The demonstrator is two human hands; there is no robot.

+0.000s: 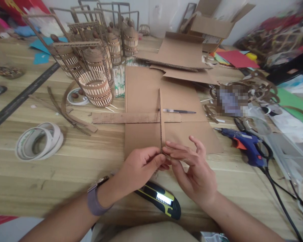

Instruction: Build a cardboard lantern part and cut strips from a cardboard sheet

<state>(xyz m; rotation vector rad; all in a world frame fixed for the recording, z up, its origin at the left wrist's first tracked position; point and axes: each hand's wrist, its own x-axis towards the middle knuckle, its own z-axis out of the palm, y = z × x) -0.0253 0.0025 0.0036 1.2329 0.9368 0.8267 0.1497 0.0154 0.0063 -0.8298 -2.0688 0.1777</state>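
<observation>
A narrow cardboard strip (161, 117) stands on edge, running away from me over a flat cardboard sheet (143, 90). My left hand (141, 166) pinches the strip's near end between thumb and fingers. From the other side my right hand (192, 168) pinches the same end with thumb and forefinger, its other fingers spread. A wooden ruler (126, 118) lies across the sheet, behind the strip. Under my left wrist lies a yellow and black utility knife (161, 200).
A thin metal blade (179, 111) lies on the sheet to the right. A blue glue gun (244, 143) with its cable is at the right. Tape rolls (39, 140) sit at the left. Cardboard lantern models (96, 67), boxes and coloured paper crowd the back.
</observation>
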